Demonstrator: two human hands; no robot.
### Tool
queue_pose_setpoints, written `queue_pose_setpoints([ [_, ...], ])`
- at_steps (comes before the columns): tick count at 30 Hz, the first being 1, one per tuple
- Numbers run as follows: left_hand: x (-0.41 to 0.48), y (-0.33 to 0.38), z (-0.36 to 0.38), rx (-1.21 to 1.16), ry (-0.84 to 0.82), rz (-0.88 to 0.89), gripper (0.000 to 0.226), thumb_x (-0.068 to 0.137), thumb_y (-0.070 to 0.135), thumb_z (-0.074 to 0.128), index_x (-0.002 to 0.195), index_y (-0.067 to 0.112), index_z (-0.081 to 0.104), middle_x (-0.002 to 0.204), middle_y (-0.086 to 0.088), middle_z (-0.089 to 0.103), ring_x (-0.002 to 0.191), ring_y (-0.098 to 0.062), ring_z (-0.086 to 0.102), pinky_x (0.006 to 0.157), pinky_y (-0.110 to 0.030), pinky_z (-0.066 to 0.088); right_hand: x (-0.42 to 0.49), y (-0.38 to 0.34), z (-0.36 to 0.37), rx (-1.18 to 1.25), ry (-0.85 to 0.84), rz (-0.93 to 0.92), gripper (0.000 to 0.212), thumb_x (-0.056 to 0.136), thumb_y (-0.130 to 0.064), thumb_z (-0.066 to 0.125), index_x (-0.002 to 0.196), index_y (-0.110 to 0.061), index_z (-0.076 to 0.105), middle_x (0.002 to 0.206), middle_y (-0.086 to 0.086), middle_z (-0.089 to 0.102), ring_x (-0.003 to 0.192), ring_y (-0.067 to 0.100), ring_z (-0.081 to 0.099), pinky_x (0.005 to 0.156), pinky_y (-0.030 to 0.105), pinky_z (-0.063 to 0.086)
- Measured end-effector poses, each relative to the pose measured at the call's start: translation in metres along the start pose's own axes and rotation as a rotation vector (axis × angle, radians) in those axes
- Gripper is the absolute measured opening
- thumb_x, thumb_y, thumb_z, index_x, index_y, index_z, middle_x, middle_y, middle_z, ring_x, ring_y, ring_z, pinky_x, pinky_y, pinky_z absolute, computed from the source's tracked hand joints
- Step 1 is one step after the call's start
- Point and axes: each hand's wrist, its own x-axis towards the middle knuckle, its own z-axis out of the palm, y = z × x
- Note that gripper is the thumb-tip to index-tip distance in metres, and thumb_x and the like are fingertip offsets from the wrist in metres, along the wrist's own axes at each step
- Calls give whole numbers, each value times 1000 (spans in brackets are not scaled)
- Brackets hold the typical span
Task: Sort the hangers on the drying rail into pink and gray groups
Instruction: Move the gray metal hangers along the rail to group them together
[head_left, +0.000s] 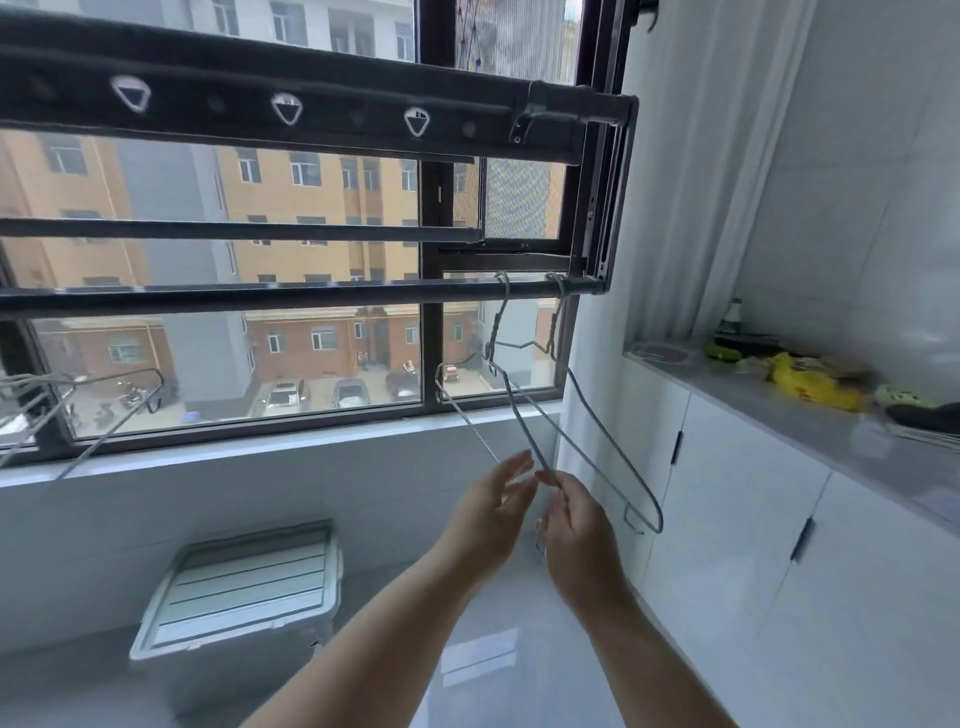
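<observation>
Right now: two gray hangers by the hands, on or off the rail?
On: both gray hangers hook over the rail.

Hangers (521, 415) at rail (260, 297) right end; bin (244, 587) below; counter (810, 415) right.

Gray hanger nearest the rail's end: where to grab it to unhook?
Probably pinch the gray hanger at its twisted neck, just below the hook, coming from the room side under the rail. The hook loops over the rail, so lifting there frees it; the thin lower wire hangs tilted and would just swing.
</observation>
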Motion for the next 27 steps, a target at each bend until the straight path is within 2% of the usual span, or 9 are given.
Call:
queue_pose_setpoints([
  [5, 10, 1, 10, -55, 108, -88, 44, 91, 14, 51, 133, 6, 40, 126, -12, 56, 110, -15, 54, 84, -17, 43, -6, 2, -5, -107, -157, -118, 30, 96, -21, 41, 122, -18, 56, 111, -1, 59, 106, 10, 54, 88, 16, 39],
  [9, 14, -2, 13, 201, 238, 34, 62, 87, 24, 58, 140, 14, 27, 138, -8, 44, 129, -20, 38, 109, -35, 31, 22, 4, -42, -315, 107, -232, 31, 91, -23, 51, 121, -15, 58, 118, 9, 52, 111, 19, 44, 92, 15, 26],
  [11, 17, 2, 16, 232, 253, 84, 68, 86, 28, 59, 142, 17, 22, 143, -8, 37, 134, -21, 31, 112, -38, 26, 45, 12, -63, -373, 169, -149, 35, 90, -21, 52, 124, -12, 53, 127, 13, 49, 120, 27, 41, 97, 20, 26],
  [14, 26, 10, 25, 197, 175, 10, 75, 86, 32, 58, 144, 17, 14, 148, -11, 30, 137, -24, 29, 113, -40, 26, 67, 26, -74, -304, -95, 164, 48, 93, -26, 47, 136, -11, 34, 133, 12, 49, 123, 28, 44, 97, 31, 33],
  [16, 31, 14, 34, 158, 71, -88, 77, 86, 34, 57, 144, 15, 11, 147, -13, 32, 134, -25, 36, 110, -41, 32, 70, 33, -65, -214, -222, 221, 46, 95, -26, 41, 138, -12, 31, 119, 11, 58, 109, 24, 54, 87, 29, 37],
  [19, 33, 14, 46, 82, 16, -168, 69, 87, 26, 58, 142, 10, 19, 133, -11, 48, 111, -19, 54, 91, -26, 42, 71, 38, -48, -49, -202, 160, 35, 97, -19, 36, 130, -12, 43, 102, 6, 58, 81, 14, 58, 71, 28, 49],
  [21, 33, 13, 51, 23, 36, -168, 59, 88, 16, 58, 138, 8, 27, 117, -6, 55, 95, -14, 56, 77, -21, 43, 74, 40, -44, -6, -125, 125, 34, 97, -17, 34, 126, -11, 49, 110, 4, 54, 82, 13, 55, 73, 28, 51],
  [25, 34, 8, 54, -2, 71, -151, 58, 89, 6, 54, 140, 10, 26, 112, -2, 59, 81, -8, 56, 55, -2, 41, 81, 51, -46, -52, -63, 90, 37, 97, -17, 32, 128, -11, 50, 83, -11, 47, 85, 17, 40, 79, 33, 39],
  [27, 35, 5, 56, 1, 77, -132, 59, 89, 6, 53, 140, 11, 26, 106, 2, 58, 77, -5, 56, 54, 0, 40, 82, 52, -51, -83, -52, 88, 37, 97, -18, 33, 129, -11, 50, 86, -6, 53, 83, 18, 41, 81, 36, 44],
])
